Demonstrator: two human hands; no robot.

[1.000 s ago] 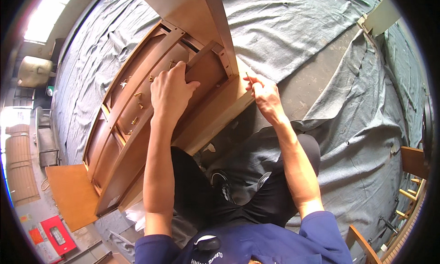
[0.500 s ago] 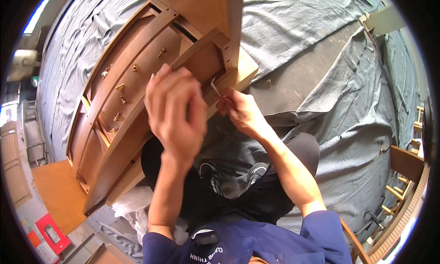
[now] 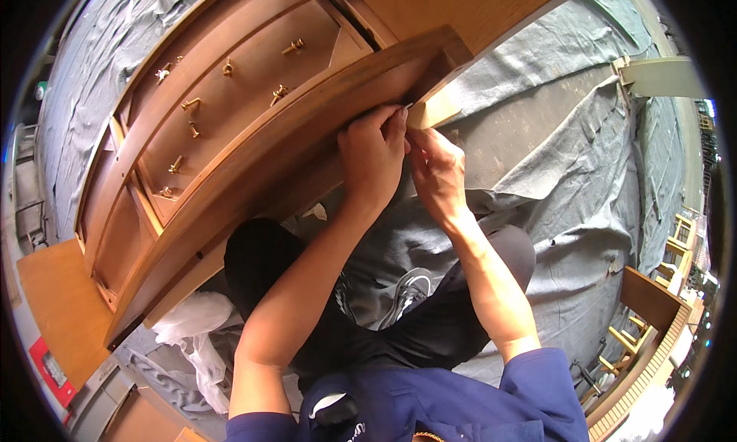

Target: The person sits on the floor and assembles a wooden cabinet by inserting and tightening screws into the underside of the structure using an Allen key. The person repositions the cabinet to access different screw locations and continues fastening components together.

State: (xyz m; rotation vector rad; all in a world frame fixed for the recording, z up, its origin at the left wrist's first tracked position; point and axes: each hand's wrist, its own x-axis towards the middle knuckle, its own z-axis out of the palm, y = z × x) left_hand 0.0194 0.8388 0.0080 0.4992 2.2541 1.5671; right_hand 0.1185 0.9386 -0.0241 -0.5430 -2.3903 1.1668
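Observation:
My left hand (image 3: 374, 159) is closed in a pinch against the inner face of a curved wooden rail (image 3: 307, 119), near its right end. Just beyond its fingertips shows a small bright metal tip, seemingly part of a bent hex key (image 3: 409, 105). Close beside it, my right hand (image 3: 439, 169) is also closed, its fingertips bunched by a pale wooden block (image 3: 441, 109). Most of the key is hidden by the fingers, and whatever the left fingers pinch cannot be made out. The rail belongs to a brown wooden furniture frame (image 3: 142, 158) standing in front of me.
Several brass-coloured bolts (image 3: 192, 104) lie on the frame's recessed panel. A large wooden panel (image 3: 453, 8) joins at the top. Grey cloth (image 3: 568, 250) covers the floor, with a white plastic bag (image 3: 196, 319) at lower left. Wooden furniture parts (image 3: 649, 292) stand at right.
My left hand has moved right and down from the rail's upper edge to beside my right hand, which has shifted slightly right. The frame sits larger and differently in view as my head turned.

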